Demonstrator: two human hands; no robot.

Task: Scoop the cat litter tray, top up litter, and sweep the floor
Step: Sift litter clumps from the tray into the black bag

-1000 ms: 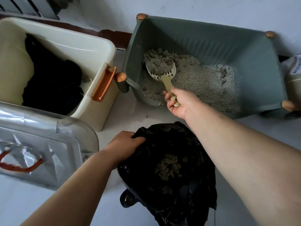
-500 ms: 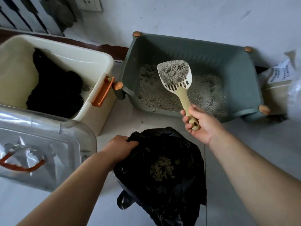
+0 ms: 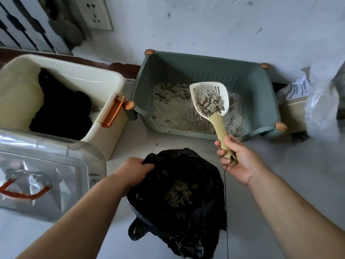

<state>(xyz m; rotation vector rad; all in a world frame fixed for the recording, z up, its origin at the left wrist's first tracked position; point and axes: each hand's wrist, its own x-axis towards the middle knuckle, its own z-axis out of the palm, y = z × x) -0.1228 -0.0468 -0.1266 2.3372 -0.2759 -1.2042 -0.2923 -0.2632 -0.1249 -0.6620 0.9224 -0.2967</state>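
Scooping is under way and not finished; the right hand [image 3: 237, 161] holds the scoop [image 3: 210, 101] near the end of its handle, its grip curled round the beige shaft, with the slotted head raised over the near right part of the litter tray [image 3: 205, 58]; grey clumps lie in the head, and fine grains look to be falling through the slots back into the tray.

The left hand [image 3: 134, 171], in front of the tray, has its grip pinched on the rim of the black bag [image 3: 196, 230], holding the mouth open; clumps [image 3: 179, 191] already lie inside, so some waste is out; more lumps show at the tray's back left, so I judge more scooping is left.

Topping up and sweeping look not yet begun; a labelled beige sack [image 3: 296, 105] just right of the tray may be the refill; no broom shows.

The floor [image 3: 280, 165] in front of the tray is pale and smooth, with a few stray grains; left of the tray stands a cream bin [image 3: 74, 71], with a clear lid [image 3: 46, 174] nearer the person; behind the tray is a scuffed white wall [image 3: 224, 25] with a socket [image 3: 97, 14].
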